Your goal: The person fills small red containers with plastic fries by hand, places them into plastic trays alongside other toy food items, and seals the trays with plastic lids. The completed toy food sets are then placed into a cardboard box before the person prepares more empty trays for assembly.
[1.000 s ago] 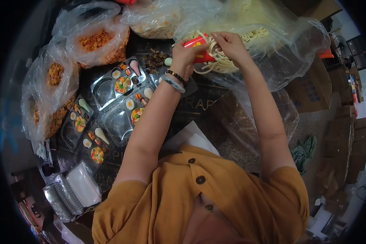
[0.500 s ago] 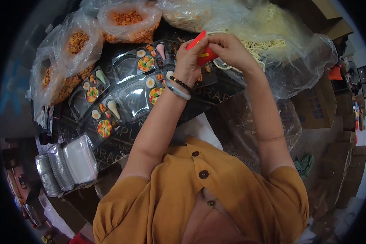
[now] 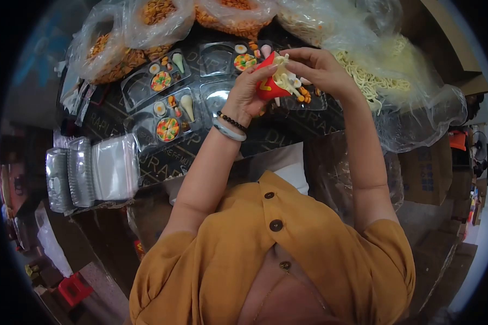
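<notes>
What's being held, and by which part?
The left hand holds a red carton by its side; the right hand is at its pale strips, grip unclear.

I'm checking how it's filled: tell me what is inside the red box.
Pale strips show at the mouth of the red box, which the left hand holds. The box's wall hides how far down they go and anything beneath them.

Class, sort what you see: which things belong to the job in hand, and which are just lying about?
Likely part of the job:
Red carton, in the left hand
Pale strips at its mouth, by the right hand
Clear bag with more strips
Clear trays with food-shaped pieces

Probably just lying about:
Fan, far right
Red plastic item, lower left
</notes>
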Action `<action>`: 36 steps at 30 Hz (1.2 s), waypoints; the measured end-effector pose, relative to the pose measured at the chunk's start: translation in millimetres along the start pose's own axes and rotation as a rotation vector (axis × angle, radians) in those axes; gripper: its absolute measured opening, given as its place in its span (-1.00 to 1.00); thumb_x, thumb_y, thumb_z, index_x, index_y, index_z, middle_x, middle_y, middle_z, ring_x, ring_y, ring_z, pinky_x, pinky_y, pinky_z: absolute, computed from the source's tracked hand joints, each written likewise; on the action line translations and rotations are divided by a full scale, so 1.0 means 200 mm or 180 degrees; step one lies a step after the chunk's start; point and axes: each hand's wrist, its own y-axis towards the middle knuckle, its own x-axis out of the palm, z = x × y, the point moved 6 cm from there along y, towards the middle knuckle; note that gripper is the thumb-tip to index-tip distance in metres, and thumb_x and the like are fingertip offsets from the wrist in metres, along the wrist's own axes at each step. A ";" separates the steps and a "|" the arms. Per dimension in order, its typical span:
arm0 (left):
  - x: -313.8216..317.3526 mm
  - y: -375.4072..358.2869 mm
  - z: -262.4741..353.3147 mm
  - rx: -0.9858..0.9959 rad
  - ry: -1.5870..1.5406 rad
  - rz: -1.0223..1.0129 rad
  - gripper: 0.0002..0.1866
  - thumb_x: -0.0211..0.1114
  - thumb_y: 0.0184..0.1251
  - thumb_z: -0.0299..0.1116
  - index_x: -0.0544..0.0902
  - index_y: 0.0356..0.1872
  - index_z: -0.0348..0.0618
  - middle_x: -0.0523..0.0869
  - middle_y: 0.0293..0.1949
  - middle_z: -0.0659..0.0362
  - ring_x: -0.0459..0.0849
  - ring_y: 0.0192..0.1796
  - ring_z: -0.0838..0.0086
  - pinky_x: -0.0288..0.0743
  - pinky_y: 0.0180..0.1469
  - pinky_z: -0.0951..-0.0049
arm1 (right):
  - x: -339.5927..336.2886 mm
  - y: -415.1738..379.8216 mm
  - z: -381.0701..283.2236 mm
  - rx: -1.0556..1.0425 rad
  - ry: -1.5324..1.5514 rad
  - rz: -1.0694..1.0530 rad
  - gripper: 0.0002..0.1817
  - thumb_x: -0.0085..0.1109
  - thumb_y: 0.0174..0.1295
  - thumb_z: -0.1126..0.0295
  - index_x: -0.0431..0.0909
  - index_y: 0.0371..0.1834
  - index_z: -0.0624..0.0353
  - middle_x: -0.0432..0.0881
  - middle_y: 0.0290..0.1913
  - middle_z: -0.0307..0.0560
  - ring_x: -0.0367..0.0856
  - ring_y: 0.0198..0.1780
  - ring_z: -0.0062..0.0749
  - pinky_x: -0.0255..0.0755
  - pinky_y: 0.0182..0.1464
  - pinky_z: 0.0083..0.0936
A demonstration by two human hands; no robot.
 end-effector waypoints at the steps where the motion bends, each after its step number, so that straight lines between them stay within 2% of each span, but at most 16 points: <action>1: -0.02 -0.02 0.02 0.0079 -0.0037 0.0030 -0.59 0.34 0.06 -0.49 0.44 -0.04 -0.27 0.59 -0.16 0.09 0.63 -0.12 0.32 0.58 -0.06 0.30 | 0.02 -0.01 0.01 0.0090 -0.0033 -0.0053 -0.63 0.19 0.12 0.45 0.47 0.02 0.28 0.58 -0.19 -0.22 0.52 -0.16 -0.62 0.42 -0.14 -0.63; 4: -0.09 -0.08 0.08 0.0537 0.0258 0.0429 -0.56 0.39 -0.01 -0.51 0.43 -0.07 -0.28 0.58 -0.17 0.08 0.62 -0.12 0.34 0.59 -0.09 0.33 | 0.13 -0.04 -0.03 -0.0168 -0.0629 0.0195 -0.78 0.16 0.14 0.47 0.57 -0.15 0.27 0.59 -0.28 -0.22 0.53 -0.24 -0.64 0.40 -0.19 -0.67; 6: -0.08 -0.15 0.11 0.0770 0.0400 0.0753 -0.54 0.42 -0.05 -0.51 0.42 -0.09 -0.27 0.57 -0.18 0.08 0.62 -0.14 0.35 0.58 -0.10 0.35 | 0.17 -0.06 -0.05 -0.0213 -0.0836 0.1003 -0.84 0.18 0.09 0.47 0.61 -0.25 0.21 0.57 -0.41 -0.16 0.55 -0.31 -0.53 0.39 -0.24 -0.59; 7: -0.10 -0.19 0.13 0.0971 0.0538 0.1064 -0.52 0.45 -0.08 -0.50 0.40 -0.12 -0.27 0.56 -0.18 0.07 0.62 -0.15 0.36 0.58 -0.11 0.37 | 0.24 -0.06 -0.10 -0.0718 -0.1969 0.0872 -0.83 0.20 0.02 0.45 0.61 -0.28 0.17 0.56 -0.45 -0.09 0.54 -0.35 -0.34 0.37 -0.24 -0.47; 10: -0.21 -0.21 0.15 0.1036 0.0676 0.1275 -0.50 0.47 -0.11 -0.48 0.37 -0.15 -0.26 0.55 -0.19 0.07 0.61 -0.18 0.37 0.57 -0.12 0.41 | 0.38 -0.05 -0.11 -0.0645 -0.2558 0.0404 -0.83 0.21 -0.02 0.43 0.61 -0.32 0.15 0.54 -0.49 -0.06 0.52 -0.34 -0.21 0.35 -0.24 -0.37; 15: -0.32 -0.23 0.20 0.0985 0.0282 0.1135 -0.48 0.47 -0.12 -0.50 0.36 -0.14 -0.28 0.55 -0.19 0.08 0.61 -0.20 0.38 0.57 -0.13 0.43 | 0.40 -0.12 -0.18 -0.1523 -0.1732 0.0956 -0.84 0.22 0.05 0.44 0.60 -0.28 0.21 0.53 -0.51 -0.15 0.53 -0.33 -0.37 0.36 -0.25 -0.49; 17: -0.30 -0.26 0.22 0.1007 0.0198 0.1188 -0.48 0.47 -0.12 -0.50 0.36 -0.13 -0.29 0.55 -0.19 0.08 0.61 -0.20 0.38 0.57 -0.13 0.43 | 0.43 -0.12 -0.03 -0.0050 -0.0354 0.0389 -0.81 0.23 0.04 0.43 0.61 -0.27 0.22 0.55 -0.44 -0.09 0.55 -0.35 -0.40 0.39 -0.27 -0.53; 20: -0.27 -0.33 0.26 0.1271 0.0588 0.1433 -0.47 0.47 -0.12 -0.49 0.37 -0.13 -0.30 0.56 -0.20 0.08 0.61 -0.21 0.41 0.56 -0.14 0.44 | 0.41 -0.10 0.01 0.0156 0.0349 0.0722 -0.79 0.23 0.03 0.50 0.61 -0.22 0.22 0.54 -0.46 -0.14 0.54 -0.39 -0.52 0.39 -0.32 -0.60; 23: -0.24 -0.36 0.27 0.1418 0.1097 0.1542 -0.49 0.48 -0.13 -0.48 0.39 -0.14 -0.30 0.57 -0.22 0.09 0.61 -0.22 0.45 0.56 -0.16 0.50 | 0.41 -0.05 0.02 0.0271 0.0636 0.1316 -0.82 0.23 -0.01 0.54 0.62 -0.28 0.20 0.56 -0.42 -0.11 0.56 -0.38 -0.41 0.41 -0.34 -0.57; 24: -0.23 -0.37 0.26 0.1458 0.1133 0.1519 -0.50 0.49 -0.12 -0.47 0.40 -0.15 -0.29 0.57 -0.24 0.11 0.60 -0.22 0.47 0.55 -0.17 0.52 | 0.41 -0.04 0.04 0.0280 0.0641 0.1329 -0.82 0.23 -0.01 0.54 0.62 -0.28 0.20 0.56 -0.42 -0.11 0.56 -0.38 -0.41 0.41 -0.34 -0.57; 26: -0.21 -0.37 0.26 0.1519 0.1175 0.1491 -0.52 0.49 -0.12 -0.45 0.42 -0.17 -0.27 0.58 -0.25 0.12 0.59 -0.23 0.50 0.54 -0.19 0.55 | 0.43 -0.01 -0.08 -0.0938 -0.0908 0.1481 -0.83 0.21 0.01 0.50 0.61 -0.29 0.15 0.60 -0.36 -0.09 0.58 -0.36 -0.34 0.37 -0.13 -0.46; 27: -0.22 -0.37 0.26 0.1617 0.1140 0.1544 -0.54 0.48 -0.10 -0.44 0.42 -0.17 -0.25 0.58 -0.25 0.13 0.59 -0.24 0.51 0.53 -0.20 0.56 | 0.45 -0.01 -0.08 -0.0944 -0.0897 0.1476 -0.83 0.21 0.01 0.50 0.61 -0.29 0.15 0.60 -0.36 -0.09 0.58 -0.36 -0.34 0.37 -0.13 -0.46; 29: -0.24 -0.38 0.27 0.1725 0.1111 0.1601 -0.55 0.48 -0.08 -0.43 0.43 -0.18 -0.23 0.57 -0.25 0.14 0.58 -0.25 0.53 0.52 -0.21 0.58 | 0.55 0.00 -0.11 -0.0951 -0.1919 0.1151 -0.83 0.16 0.08 0.47 0.60 -0.24 0.14 0.61 -0.36 -0.13 0.59 -0.28 -0.43 0.26 0.07 -0.40; 30: -0.26 -0.38 0.27 0.1808 0.1051 0.1646 -0.57 0.47 -0.05 -0.42 0.43 -0.18 -0.22 0.57 -0.25 0.15 0.57 -0.25 0.54 0.51 -0.21 0.58 | 0.56 0.00 -0.11 -0.0954 -0.1913 0.1156 -0.83 0.16 0.08 0.47 0.60 -0.24 0.14 0.61 -0.36 -0.13 0.59 -0.28 -0.43 0.26 0.07 -0.40; 32: -0.26 -0.37 0.29 0.1902 0.1006 0.1661 -0.58 0.46 -0.03 -0.41 0.43 -0.18 -0.21 0.57 -0.25 0.16 0.57 -0.25 0.55 0.50 -0.21 0.58 | 0.59 0.03 -0.07 -0.0722 -0.1427 0.0990 -0.87 0.09 0.15 0.42 0.59 -0.27 0.13 0.60 -0.37 -0.17 0.57 -0.24 -0.38 0.01 0.24 -0.25; 36: -0.27 -0.37 0.34 0.2089 0.0939 0.1640 -0.61 0.44 0.00 -0.38 0.43 -0.19 -0.19 0.56 -0.26 0.19 0.56 -0.26 0.56 0.48 -0.21 0.59 | 0.59 0.09 -0.07 -0.0398 -0.0677 0.0892 -0.87 0.04 0.18 0.40 0.58 -0.27 0.11 0.60 -0.33 -0.18 0.55 -0.18 -0.33 -0.07 0.25 -0.13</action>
